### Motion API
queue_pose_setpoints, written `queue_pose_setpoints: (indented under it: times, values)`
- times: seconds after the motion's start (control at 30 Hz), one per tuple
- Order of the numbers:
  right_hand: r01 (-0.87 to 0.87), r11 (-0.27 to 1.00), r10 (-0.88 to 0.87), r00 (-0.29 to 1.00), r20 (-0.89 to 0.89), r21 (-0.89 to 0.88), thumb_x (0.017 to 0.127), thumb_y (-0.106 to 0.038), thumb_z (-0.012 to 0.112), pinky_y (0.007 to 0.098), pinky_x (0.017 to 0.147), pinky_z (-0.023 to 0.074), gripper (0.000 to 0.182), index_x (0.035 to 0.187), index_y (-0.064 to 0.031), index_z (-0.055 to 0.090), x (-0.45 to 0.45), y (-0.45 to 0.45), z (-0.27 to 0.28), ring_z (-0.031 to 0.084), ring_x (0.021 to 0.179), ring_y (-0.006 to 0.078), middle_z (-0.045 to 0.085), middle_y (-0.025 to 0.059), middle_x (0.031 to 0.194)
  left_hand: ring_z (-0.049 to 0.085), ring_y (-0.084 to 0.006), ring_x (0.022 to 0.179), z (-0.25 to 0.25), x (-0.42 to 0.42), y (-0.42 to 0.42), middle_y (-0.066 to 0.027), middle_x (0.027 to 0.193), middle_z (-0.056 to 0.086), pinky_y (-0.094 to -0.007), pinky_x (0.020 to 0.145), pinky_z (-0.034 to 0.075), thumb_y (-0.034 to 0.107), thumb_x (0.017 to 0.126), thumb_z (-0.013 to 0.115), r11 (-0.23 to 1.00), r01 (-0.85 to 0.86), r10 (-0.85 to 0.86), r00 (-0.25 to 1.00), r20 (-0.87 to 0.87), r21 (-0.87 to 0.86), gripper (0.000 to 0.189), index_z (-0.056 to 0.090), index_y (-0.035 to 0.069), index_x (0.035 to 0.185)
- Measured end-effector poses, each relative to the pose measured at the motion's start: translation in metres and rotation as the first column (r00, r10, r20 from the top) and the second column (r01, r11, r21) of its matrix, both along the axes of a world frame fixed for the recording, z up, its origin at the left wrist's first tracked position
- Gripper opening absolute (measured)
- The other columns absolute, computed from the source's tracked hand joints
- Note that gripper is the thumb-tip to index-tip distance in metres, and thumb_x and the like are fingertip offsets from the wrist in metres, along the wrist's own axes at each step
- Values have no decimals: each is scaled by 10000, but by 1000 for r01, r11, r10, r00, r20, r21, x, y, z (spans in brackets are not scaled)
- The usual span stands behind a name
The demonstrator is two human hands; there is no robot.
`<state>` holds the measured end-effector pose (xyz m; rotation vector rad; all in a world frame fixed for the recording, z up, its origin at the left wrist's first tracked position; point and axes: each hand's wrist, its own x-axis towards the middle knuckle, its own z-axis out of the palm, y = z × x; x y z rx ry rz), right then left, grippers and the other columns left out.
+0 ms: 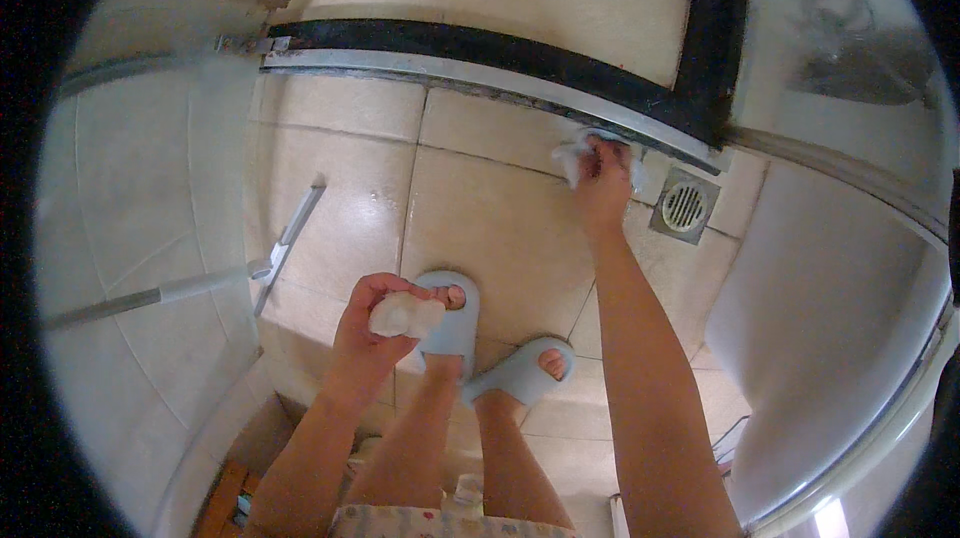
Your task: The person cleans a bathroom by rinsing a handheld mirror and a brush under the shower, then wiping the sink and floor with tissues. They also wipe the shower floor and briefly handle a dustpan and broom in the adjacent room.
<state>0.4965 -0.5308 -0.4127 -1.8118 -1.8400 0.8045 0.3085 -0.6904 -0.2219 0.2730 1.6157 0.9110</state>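
My left hand point(373, 335) holds a crumpled wad of white tissue or soft cloth point(406, 314) above my slippers. Out at arm's length, my right hand point(609, 174) grips another thin white tissue or cloth point(574, 157). That one is low by the tiled floor point(495, 230), just beside the metal track of the shower threshold point(480, 76). Blur hides whether it touches the track or only the floor.
A round floor drain point(684, 205) lies right of my right hand. Leaning at the left is a floor squeegee point(289, 241) with a long handle. I stand in light blue slippers point(454, 331). A white curved fixture point(817, 328) bounds the right, a glass panel point(840, 50) the upper right.
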Motion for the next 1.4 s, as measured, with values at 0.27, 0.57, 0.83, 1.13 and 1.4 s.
queue_pose_setpoints:
  times: [0.27,0.57,0.83,1.13,1.4]
  values:
    - [-300,891,417,838,352,-342,659,-42,523,379,652,440,266,921,-89,525,101,-75,11,513,841,301,477,129,993,493,-184,942,3,-4,-12,-73,947,513,-304,824,400,-56,600,589,997,79,-79,997,-8,-11,425,402,83,955]
    - [530,839,-395,749,532,-124,657,-109,476,348,599,458,259,889,-2,515,181,-162,-18,512,725,267,503,137,788,498,-177,955,12,8,-12,-66,950,502,-287,828,399,-162,593,474,997,70,-71,996,48,14,441,382,62,961]
    - [649,616,-786,474,-396,-446,739,-35,507,235,561,405,122,858,-65,498,112,-141,39,468,688,120,491,22,801,498,-153,913,8,3,-1,-60,937,506,-272,801,402,-137,598,496,987,160,-160,987,-15,13,415,403,68,946]
    - [384,922,-378,857,350,54,711,-23,485,311,633,419,250,956,-14,532,227,-136,46,488,741,223,504,116,842,478,-130,914,16,0,9,-51,939,506,-246,797,386,-121,600,521,987,143,-143,990,6,-67,419,406,67,956]
    - [607,792,-597,791,131,-55,673,-41,480,347,649,424,354,1026,-40,489,101,-160,-26,498,748,246,496,124,887,477,-137,919,4,-8,-1,-55,942,507,-262,806,387,-120,595,522,991,132,-132,991,15,27,437,396,67,969]
